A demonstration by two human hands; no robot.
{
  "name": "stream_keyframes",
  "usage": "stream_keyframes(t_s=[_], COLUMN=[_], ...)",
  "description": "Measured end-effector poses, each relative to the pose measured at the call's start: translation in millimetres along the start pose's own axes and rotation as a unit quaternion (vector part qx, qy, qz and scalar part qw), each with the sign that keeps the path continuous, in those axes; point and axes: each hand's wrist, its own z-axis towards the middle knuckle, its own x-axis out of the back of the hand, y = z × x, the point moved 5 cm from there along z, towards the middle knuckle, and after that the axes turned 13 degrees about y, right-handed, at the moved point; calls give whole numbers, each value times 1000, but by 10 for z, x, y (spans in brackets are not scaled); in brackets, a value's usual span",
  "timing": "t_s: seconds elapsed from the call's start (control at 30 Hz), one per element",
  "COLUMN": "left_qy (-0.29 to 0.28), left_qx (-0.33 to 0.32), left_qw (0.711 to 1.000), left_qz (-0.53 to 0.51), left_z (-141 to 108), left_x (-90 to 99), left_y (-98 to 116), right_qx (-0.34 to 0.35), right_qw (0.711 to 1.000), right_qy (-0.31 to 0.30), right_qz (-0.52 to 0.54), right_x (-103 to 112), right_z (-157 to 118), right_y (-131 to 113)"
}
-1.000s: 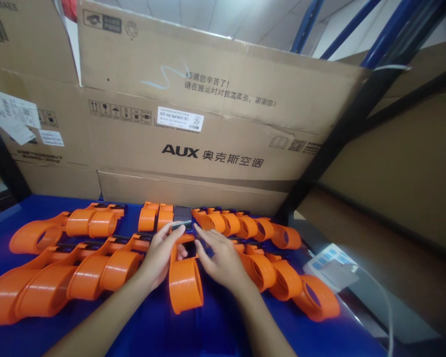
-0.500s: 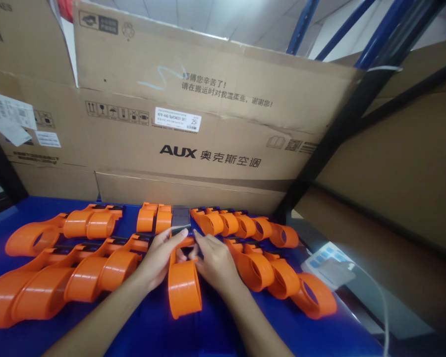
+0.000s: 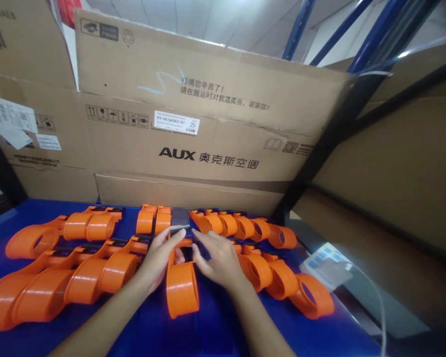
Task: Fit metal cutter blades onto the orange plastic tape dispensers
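Near the middle of the blue surface, my left hand [image 3: 159, 258] is closed on the upper frame of an orange plastic tape dispenser [image 3: 183, 290], its thumb lying across the dark top end. The dispenser's round ring hangs toward me. My right hand [image 3: 217, 258] is just right of that same frame, index finger and thumb apart, nothing visible between them. Its other fingers are partly hidden. Right behind the hands lies a dark grey rectangular piece [image 3: 180, 217].
Rows of similar orange dispensers lie at left [image 3: 83, 280] and right [image 3: 254, 270]. A large cardboard box panel [image 3: 215, 181] stands behind. To the right are a black rack post [image 3: 312, 158] and a white-and-blue device [image 3: 325, 263] with a white cable [image 3: 381, 297].
My right hand has loosened from the dispenser, its thumb and index finger now spread apart. My left hand keeps its hold. The view has shifted slightly.
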Motion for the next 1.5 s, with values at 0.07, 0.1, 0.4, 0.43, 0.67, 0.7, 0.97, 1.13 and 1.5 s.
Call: stream_keyframes(t_s=[0.07, 0.1, 0.4, 0.43, 0.67, 0.7, 0.97, 1.13, 1.5], left_qy=[-8, -14, -34, -34, -29, -32, 33, 22, -28], left_qx=[7, 10, -79, -82, -62, -56, -70, -57, -59], left_qw=[1000, 999, 990, 989, 995, 996, 996, 997, 993], left_qz=[21, 35, 114, 117, 68, 59, 37, 44, 101], left_z=[-17, -26, 14, 16, 13, 14, 50, 52, 2], left_x=[-14, -23, -12, -8, -1, 1, 107, 93, 32], left_y=[-16, -26, 18, 24, 111, 130, 192, 174, 85], right_qx=[-14, -20, -70, -84, -215, -247, -256, -220, -216], right_qw=[1000, 1000, 996, 994, 961, 950, 958, 970, 971], right_qy=[9, 17, 25, 26, 73, 97, 75, -10, -84], right_qz=[11, 15, 52, 67, 159, 163, 106, 101, 61], right_x=[25, 31, -61, -71, -82, -49, -43, -220, -279], right_z=[16, 17, -31, -33, -39, -41, 14, -34, -95], right_y=[18, 24, -23, -33, 88, 169, 425, 251, 238])
